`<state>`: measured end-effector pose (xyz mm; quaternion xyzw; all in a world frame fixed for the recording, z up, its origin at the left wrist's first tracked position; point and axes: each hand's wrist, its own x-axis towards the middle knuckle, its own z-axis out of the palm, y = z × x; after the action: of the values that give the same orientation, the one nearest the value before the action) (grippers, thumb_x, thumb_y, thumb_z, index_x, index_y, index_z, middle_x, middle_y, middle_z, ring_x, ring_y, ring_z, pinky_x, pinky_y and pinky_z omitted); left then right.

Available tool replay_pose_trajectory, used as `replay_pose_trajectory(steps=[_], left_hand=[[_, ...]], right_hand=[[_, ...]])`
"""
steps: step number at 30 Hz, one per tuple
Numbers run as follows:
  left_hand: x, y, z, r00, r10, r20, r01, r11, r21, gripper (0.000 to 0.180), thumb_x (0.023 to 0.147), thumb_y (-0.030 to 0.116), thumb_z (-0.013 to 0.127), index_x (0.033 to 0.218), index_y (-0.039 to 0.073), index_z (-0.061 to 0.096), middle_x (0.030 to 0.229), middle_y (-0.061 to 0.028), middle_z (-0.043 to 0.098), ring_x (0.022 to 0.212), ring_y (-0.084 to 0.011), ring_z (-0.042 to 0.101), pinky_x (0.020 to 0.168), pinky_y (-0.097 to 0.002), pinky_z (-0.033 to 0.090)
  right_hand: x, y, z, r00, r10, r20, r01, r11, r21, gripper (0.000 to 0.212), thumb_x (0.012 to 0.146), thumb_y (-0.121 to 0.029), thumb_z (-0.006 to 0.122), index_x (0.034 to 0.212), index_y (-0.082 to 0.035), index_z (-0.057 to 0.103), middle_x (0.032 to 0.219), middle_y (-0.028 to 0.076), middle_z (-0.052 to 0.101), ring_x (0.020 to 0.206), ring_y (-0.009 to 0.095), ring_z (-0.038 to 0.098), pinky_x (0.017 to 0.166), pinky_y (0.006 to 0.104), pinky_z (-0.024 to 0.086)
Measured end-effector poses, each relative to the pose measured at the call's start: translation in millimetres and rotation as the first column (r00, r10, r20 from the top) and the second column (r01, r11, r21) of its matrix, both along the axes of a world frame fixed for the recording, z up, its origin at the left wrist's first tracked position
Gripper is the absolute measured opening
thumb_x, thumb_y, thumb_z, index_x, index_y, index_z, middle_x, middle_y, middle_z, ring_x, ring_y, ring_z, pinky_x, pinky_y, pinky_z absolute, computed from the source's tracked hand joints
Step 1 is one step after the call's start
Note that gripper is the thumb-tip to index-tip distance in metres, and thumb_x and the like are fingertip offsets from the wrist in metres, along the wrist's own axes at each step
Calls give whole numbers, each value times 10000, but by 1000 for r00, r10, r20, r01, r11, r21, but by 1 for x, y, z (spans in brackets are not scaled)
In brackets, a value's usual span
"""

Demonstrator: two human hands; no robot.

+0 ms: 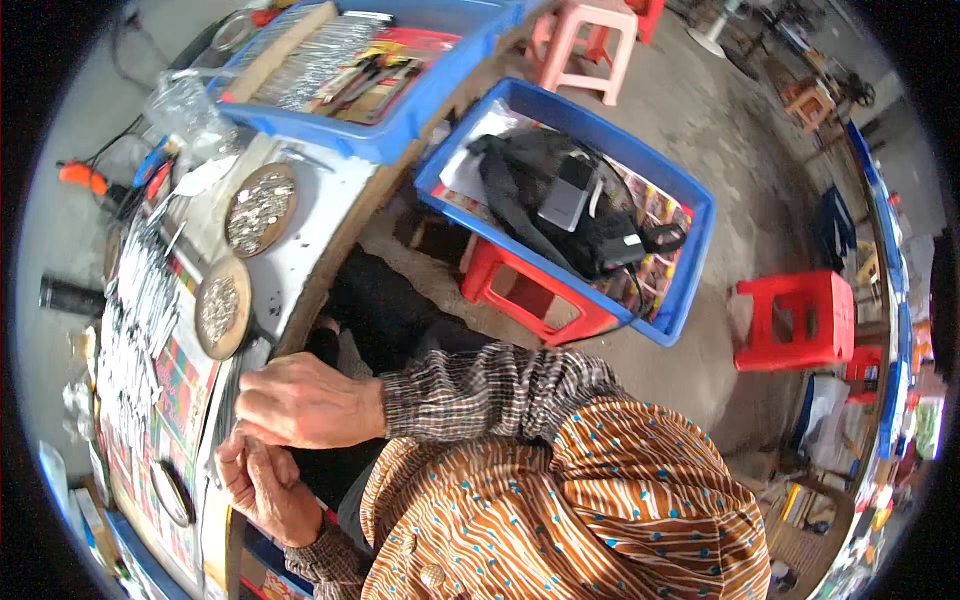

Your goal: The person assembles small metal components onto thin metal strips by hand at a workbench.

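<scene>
At the workbench edge, my right hand (310, 402) and my left hand (268, 492) are close together, the right one above. Both have their fingers bent into a pinch. Whatever small thing they grip is hidden by the fingers. Just beyond them lies a round brown dish (222, 310) of small silvery pieces, and a second such dish (261, 210) sits further up. A heap of thin, shiny metal pieces (140, 310) spreads across printed paper on the bench. Nearer my left hand is a small dark-rimmed oval dish (172, 493).
A blue tray (390, 140) holding metal rods and cutter-like tools stands on the bench. Beside it, a blue bin (690, 270) with black straps and a grey device rests on a red stool (540, 318). Another red stool (795, 320) stands right; a pink stool (590, 45) is at the back.
</scene>
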<state>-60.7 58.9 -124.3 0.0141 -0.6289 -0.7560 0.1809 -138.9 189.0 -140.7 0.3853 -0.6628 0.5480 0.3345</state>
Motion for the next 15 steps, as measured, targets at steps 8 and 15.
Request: replay_pose_trajectory(steps=[8,15], left_hand=[[-1,15,10,998,-31,-48,30,999,-18,177,875,-40,525,1035,7,586,686,-30,545,495,-47,392,429,-190,300],[5,10,16,991,-1,133,-12,996,92,139,874,-12,584,1009,-11,617,769,-14,597,561,-17,446,467,-168,337]], right_hand=[[6,12,11,996,21,89,-31,994,108,183,754,-69,702,862,-40,557,758,88,567,632,265,598,539,356,479],[-2,22,26,885,177,431,-231,970,75,241,830,-170,673,993,-33,559,737,108,566,634,280,598,553,355,472]])
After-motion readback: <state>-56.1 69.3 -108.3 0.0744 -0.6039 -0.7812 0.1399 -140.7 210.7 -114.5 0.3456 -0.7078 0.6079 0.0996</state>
